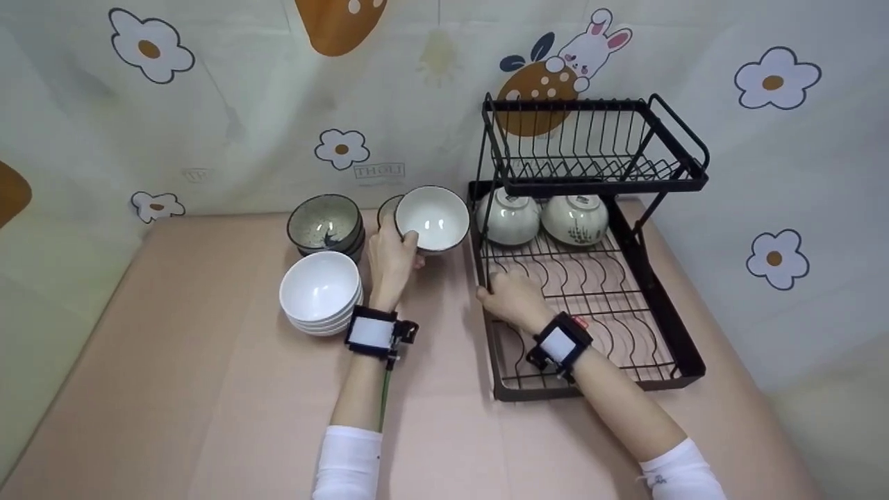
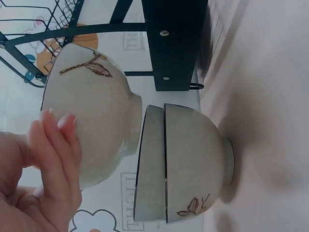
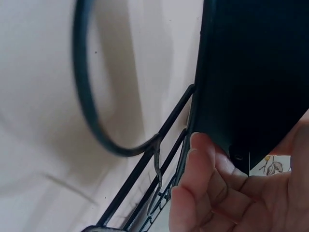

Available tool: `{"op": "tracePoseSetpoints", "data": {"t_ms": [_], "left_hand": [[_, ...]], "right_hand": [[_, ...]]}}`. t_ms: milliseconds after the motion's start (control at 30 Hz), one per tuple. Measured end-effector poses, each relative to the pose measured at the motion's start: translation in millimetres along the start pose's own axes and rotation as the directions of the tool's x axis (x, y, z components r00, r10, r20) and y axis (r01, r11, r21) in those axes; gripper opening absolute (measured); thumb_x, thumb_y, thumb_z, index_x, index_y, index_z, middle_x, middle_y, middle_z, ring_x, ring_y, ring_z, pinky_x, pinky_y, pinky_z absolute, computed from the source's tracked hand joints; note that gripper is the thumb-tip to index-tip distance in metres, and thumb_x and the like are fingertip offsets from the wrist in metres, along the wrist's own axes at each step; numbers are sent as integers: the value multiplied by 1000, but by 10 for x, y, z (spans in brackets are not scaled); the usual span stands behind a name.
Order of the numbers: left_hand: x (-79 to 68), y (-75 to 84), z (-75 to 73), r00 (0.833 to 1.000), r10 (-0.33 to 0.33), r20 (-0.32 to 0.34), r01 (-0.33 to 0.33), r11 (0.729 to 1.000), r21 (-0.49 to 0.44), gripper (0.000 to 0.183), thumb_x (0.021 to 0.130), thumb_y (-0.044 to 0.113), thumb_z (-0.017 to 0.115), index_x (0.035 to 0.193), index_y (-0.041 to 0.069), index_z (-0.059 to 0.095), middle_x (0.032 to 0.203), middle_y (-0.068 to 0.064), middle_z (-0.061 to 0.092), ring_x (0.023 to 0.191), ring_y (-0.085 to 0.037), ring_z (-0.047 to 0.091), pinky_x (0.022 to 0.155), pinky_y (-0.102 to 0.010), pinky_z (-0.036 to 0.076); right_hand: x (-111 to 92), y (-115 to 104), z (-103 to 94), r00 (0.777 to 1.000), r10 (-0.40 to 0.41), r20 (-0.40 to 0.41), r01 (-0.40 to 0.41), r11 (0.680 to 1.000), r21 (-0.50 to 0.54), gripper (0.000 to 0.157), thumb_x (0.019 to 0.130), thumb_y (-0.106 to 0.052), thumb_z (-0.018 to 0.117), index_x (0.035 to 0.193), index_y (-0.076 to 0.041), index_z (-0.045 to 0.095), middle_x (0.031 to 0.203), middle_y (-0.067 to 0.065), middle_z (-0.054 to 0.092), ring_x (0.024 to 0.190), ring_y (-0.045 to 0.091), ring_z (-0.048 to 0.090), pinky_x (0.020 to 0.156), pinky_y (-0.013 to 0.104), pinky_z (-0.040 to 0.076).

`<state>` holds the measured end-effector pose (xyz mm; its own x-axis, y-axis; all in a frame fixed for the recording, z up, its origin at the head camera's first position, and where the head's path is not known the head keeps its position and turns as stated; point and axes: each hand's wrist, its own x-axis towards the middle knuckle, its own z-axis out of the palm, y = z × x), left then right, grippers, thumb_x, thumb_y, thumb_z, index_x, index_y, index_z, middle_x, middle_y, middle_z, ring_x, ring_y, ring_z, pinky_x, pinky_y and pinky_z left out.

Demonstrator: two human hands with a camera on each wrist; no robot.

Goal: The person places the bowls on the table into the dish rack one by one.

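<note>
My left hand (image 1: 392,258) pinches the rim of a bowl (image 1: 439,221) with a white inside and a dark edge. In the left wrist view this bowl's pale outside (image 2: 104,121) carries a brown leaf print, and it stands tilted above two nested bowls (image 2: 195,154) of the same kind. Those two are mostly hidden behind it in the head view. My right hand (image 1: 515,300) grips the left side of the black two-tier dish rack (image 1: 597,385). Seen from the right wrist, its fingers (image 3: 193,179) curl over the rack's dark side wall (image 3: 246,72).
Two upturned bowls (image 1: 512,221) sit at the back of the rack's lower tier, under the upper basket (image 1: 604,186). Left of my left hand are a stack of grey-green bowls (image 1: 325,221) and, nearer, several nested white bowls (image 1: 319,288). A patterned cloth (image 1: 257,90) hangs behind the table (image 1: 208,389).
</note>
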<state>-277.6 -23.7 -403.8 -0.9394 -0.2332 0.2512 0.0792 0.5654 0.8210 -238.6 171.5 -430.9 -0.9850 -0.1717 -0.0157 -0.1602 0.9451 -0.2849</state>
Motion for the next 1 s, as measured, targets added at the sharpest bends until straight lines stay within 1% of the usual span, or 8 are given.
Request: {"op": "tracePoseSetpoints", "data": {"t_ms": [233,367,467,533,633,767,933,1000], "left_hand": [[-62,-40,-85,996,17,86,-15,1000,-15,44,83,7,52,126,-1,53,71,-20,70,38,-10,59,43,-25,51],[-93,-22,-89,987,20,157,-12,999,-48,48,85,7,51,132,-1,49,67,-19,69,33,-2,51,36,-20,46],[-118,17,-102,975,10,221,7,997,-78,52,85,6,50,136,0,46,68,-21,69,33,0,48,37,-22,48],[-142,51,-120,967,10,255,12,996,-83,52,85,6,50,137,1,46,70,-22,69,33,0,48,39,-25,50],[-184,110,-153,955,21,295,-2,998,-64,50,86,7,50,135,3,48,73,-21,70,33,0,49,41,-27,52],[-242,192,-192,936,34,350,-6,997,-81,50,85,6,51,135,4,49,77,-22,71,34,0,49,39,-24,50],[-302,289,-202,909,59,413,-10,993,-121,53,85,5,52,138,3,46,81,-24,70,34,-1,50,38,-23,49],[-320,319,-192,898,80,432,-27,992,-126,52,86,5,52,138,3,45,81,-24,70,35,-1,51,39,-23,50]], "right_hand": [[5,-7,-20,983,-57,-176,66,997,43,36,97,-33,45,85,-4,63,74,17,65,79,41,66,68,50,51],[6,3,-64,957,-36,-288,87,982,166,36,101,-31,37,83,-7,57,60,10,54,63,34,62,56,45,49],[7,6,-94,946,-12,-323,120,942,314,36,102,-32,35,85,-8,55,57,9,54,52,24,55,51,36,45],[3,8,-113,953,7,-302,129,895,427,37,103,-35,34,87,-8,55,58,9,59,47,18,52,48,31,42],[-2,16,-142,975,41,-217,100,794,600,41,103,-39,32,97,-8,58,66,13,67,44,15,54,45,30,46],[-6,32,-189,994,56,-92,35,643,765,46,102,-39,32,111,-1,57,64,12,64,43,15,59,47,43,54],[-11,49,-268,999,21,28,-35,445,895,46,101,-34,34,121,5,48,64,4,62,47,15,62,50,35,56],[-12,59,-297,998,11,65,-64,398,915,47,99,-30,38,132,4,42,72,5,65,50,15,63,49,28,55]]}}
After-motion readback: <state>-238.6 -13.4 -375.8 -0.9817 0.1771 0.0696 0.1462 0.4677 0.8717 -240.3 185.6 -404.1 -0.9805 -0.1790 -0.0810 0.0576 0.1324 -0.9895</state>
